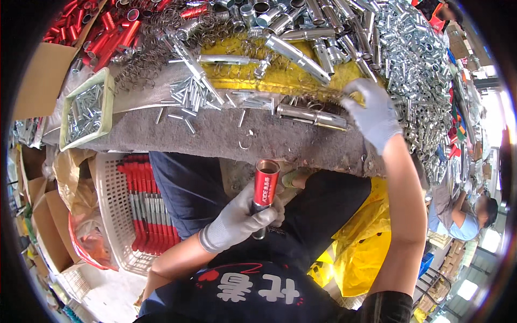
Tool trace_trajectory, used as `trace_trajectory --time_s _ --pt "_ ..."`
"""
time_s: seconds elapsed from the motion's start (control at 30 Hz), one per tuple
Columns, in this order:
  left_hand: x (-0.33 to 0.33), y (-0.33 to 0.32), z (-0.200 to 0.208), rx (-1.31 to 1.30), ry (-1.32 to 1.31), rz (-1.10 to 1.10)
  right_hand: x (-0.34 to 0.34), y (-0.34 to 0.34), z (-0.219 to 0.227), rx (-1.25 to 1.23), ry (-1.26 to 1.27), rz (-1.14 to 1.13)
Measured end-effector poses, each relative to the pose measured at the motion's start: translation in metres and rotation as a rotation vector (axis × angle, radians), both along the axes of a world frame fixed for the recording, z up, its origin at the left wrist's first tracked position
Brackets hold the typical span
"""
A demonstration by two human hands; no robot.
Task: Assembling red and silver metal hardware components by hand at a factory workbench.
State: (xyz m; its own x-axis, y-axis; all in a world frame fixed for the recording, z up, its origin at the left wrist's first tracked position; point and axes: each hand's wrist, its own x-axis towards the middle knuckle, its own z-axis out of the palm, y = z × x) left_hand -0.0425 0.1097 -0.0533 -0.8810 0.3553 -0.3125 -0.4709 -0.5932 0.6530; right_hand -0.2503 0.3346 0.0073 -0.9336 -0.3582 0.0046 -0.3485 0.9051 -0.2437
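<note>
My left hand (242, 217), in a grey glove, is wrapped round a red metal tube (267, 183) above my lap. The tube stands nearly upright, its open end up; a bare metal end shows below my fingers. Over the bench at the right, my gloved right hand (375, 110) has its fingers curled in a pinch, slightly blurred. Dark wire springs (315, 103) lie beside its fingertips, and what it pinches cannot be made out. Just left of that hand, a shiny chrome tube (312, 116) lies on the grey cloth (177, 132) at the bench's near edge.
Small metal pins (189, 97) lie loose on the bench; a pale green tray (109, 107) holds more. Springs, red tubes (121, 40) and heaped silver fittings (420, 70) cover the far side. A white basket (110, 185) holds red-and-silver tubes at my left. Another person (464, 215) sits far right.
</note>
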Motion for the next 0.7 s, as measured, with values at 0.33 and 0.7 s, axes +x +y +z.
trace_trajectory --time_s 0.33,0.7 --pt "0.001 -0.004 -0.007 -0.804 0.132 -0.343 0.04 0.061 0.011 -0.688 -0.036 -0.334" --pt "0.014 0.022 -0.009 -1.159 0.896 -0.315 0.213 0.034 0.018 -0.547 -0.196 0.091"
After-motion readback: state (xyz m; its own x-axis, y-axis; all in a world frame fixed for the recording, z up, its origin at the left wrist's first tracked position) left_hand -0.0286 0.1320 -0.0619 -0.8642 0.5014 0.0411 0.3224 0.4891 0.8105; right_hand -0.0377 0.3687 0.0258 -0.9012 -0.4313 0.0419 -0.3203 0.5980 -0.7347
